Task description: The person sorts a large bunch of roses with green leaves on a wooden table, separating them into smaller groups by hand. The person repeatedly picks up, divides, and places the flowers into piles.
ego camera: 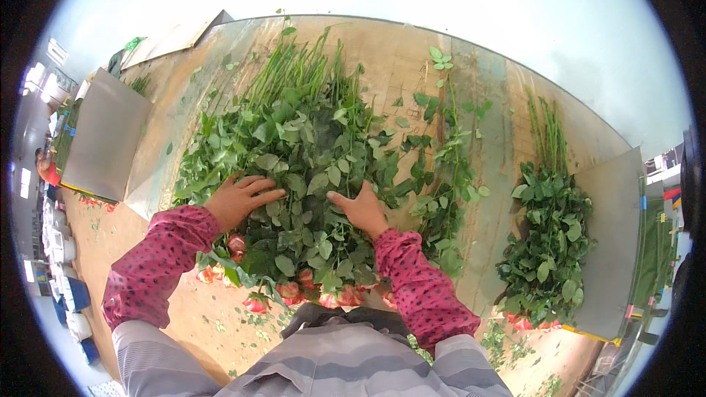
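A broad pile of leafy cut roses point(298, 149) lies before me on a wooden worktable point(402, 55). Green stems point to the far side, and red-and-cream rose blooms point(342, 296) hang at the near edge. My left hand point(241, 199) rests on the left part of the foliage, its fingers spread toward the middle. On the right part of the same pile lies my right hand point(361, 208), thumb pointing inward; some of its fingers are hidden among leaves. Neither hand visibly grasps a stem. Loose rose stems point(453, 160) lie to the right of the pile.
A smaller rose bunch point(551, 242) lies at the right beside an upright grey panel point(609, 253). Another grey panel point(105, 135) stands at the left. Further left are a person point(47, 168) and several white containers point(63, 245). Fallen leaves litter the floor point(187, 314).
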The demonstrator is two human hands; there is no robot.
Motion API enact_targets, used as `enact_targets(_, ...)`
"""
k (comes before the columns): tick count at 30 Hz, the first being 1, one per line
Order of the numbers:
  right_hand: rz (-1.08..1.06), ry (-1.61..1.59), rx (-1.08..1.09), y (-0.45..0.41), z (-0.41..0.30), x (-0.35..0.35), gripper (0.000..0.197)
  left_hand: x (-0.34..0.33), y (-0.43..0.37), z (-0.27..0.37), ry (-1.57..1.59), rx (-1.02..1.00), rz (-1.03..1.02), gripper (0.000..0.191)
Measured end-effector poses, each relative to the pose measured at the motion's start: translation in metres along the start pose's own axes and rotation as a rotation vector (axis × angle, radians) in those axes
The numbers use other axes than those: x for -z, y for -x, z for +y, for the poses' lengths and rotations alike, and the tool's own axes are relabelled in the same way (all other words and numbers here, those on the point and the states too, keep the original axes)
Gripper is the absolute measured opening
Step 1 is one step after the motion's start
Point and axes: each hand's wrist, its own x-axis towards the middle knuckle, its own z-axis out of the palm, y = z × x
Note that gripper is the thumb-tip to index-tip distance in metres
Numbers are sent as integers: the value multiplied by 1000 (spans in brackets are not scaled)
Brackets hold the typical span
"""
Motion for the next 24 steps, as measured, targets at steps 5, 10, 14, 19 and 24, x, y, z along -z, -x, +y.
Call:
enact_targets(5, -2, -66, -113, 0, 2, 6, 83, 6, -9, 11, 305, 190, 59, 83)
enact_targets(10, 83, -210, -205, -2, 57, 47, 79, 27, -48, 44, 232, 165, 225, 64)
enact_targets(14, 22, -110, -368, -4, 65, 54, 69, 1, -89, 77, 214, -88, 338, 53)
enact_targets(19, 337, -228, -58, 0, 91, 49, 70, -19, -68, 36, -23, -25, 132, 56)
enact_targets(24, 702, 109, 374, 27, 29, 54, 55, 2, -22, 9, -76, -4, 36, 49)
